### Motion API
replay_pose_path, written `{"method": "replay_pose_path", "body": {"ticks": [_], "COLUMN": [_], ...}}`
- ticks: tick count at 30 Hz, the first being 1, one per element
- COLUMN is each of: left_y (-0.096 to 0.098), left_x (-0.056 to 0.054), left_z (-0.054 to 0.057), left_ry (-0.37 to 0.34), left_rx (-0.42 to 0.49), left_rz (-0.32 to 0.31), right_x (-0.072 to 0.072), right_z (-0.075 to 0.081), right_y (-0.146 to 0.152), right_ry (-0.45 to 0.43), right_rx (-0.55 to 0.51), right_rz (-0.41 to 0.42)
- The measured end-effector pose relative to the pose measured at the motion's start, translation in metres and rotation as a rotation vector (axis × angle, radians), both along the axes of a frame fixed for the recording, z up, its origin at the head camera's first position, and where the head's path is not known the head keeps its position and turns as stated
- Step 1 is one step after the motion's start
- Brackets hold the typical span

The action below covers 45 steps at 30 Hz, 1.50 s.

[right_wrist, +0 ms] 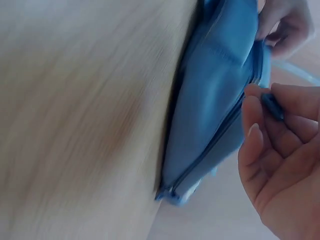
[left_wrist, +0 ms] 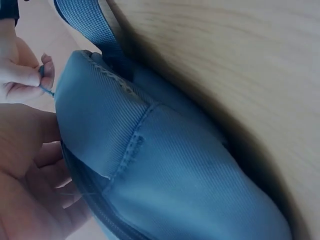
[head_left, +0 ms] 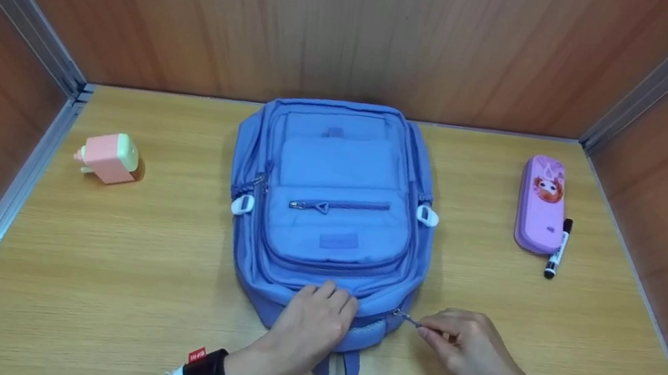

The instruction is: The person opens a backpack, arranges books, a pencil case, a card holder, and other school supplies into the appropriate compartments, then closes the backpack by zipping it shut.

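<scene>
A blue backpack (head_left: 338,161) lies on its back, its top end with a carry loop (head_left: 339,373) toward me. My left hand (head_left: 318,317) grips the fabric at that end beside the main zipper; in the left wrist view, the left hand's fingers (left_wrist: 55,175) curl against the edge by the zipper. To the right of the bag, my right hand (head_left: 469,347) pinches the zipper pull (head_left: 407,318) between thumb and fingers, drawn out from the bag's right corner. The right wrist view shows the dark pull tab (right_wrist: 272,106) in the fingertips.
A pink and pale-green carton-shaped object (head_left: 110,157) lies at the left of the table. On the right are a purple pencil case (head_left: 541,212) and a black-and-white marker (head_left: 557,251) beside it. Wooden panels (head_left: 344,30) enclose the back and both sides.
</scene>
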<state>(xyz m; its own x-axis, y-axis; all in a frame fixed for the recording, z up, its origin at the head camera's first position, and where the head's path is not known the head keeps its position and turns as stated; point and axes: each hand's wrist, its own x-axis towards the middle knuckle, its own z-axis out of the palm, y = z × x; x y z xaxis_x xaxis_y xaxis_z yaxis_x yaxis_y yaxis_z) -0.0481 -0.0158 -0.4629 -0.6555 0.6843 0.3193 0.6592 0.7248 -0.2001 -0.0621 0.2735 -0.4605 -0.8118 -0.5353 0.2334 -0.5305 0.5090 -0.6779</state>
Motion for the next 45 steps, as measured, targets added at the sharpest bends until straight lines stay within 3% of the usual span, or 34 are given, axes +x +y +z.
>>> {"method": "replay_pose_path", "body": {"ticks": [8, 16, 24, 36, 45], "left_y": [-0.003, -0.009, -0.014, -0.016, -0.019], "left_x": [0.003, 0.005, 0.008, 0.011, 0.014], "left_z": [-0.002, -0.004, -0.003, -0.001, -0.002], "left_ry": [0.022, 0.046, 0.019, -0.015, -0.014], "left_rx": [0.004, 0.033, 0.039, 0.027, 0.015], "left_rz": [0.003, 0.010, 0.012, 0.011, 0.026], "right_x": [-0.022, -0.046, -0.075, -0.131, -0.160], "right_z": [0.000, -0.008, -0.010, -0.023, -0.029], "right_y": [0.016, 0.029, 0.037, 0.043, 0.028], "right_ry": [-0.014, 0.038, -0.016, -0.130, -0.073], "right_rx": [0.112, 0.190, 0.257, 0.274, 0.282], "right_rz": [-0.010, -0.088, -0.171, -0.308, -0.377]}}
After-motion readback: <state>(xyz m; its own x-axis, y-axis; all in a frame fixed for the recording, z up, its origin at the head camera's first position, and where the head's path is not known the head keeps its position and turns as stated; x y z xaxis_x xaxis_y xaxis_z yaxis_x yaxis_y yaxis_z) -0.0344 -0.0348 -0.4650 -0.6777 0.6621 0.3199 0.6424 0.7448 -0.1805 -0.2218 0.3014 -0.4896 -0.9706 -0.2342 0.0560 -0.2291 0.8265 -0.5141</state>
